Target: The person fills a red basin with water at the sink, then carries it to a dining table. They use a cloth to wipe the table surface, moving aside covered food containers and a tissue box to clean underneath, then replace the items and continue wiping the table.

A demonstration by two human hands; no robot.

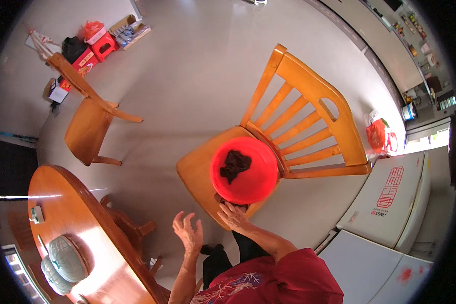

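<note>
A red plastic basin (256, 175) stands on the seat of a wooden chair (200, 167) in front of me. Inside it lies a dark brown, wet-looking clump (235, 164), perhaps cloth; its kind is unclear. At the basin's near edge, my right hand (233, 217) has its fingers bent over a second dark brown clump (242, 207), which is partly hidden by the fingers and the basin. My left hand (189, 233) hangs in the air left of the chair's front corner, fingers apart and holding nothing.
At the lower left is a round wooden table (61, 197) bearing greenish covered dishes (68, 258). Another wooden chair (88, 124) stands at the left. White fridge-like appliances (385, 202) are on the right. A red stool (104, 46) and boxes (131, 35) line the far left.
</note>
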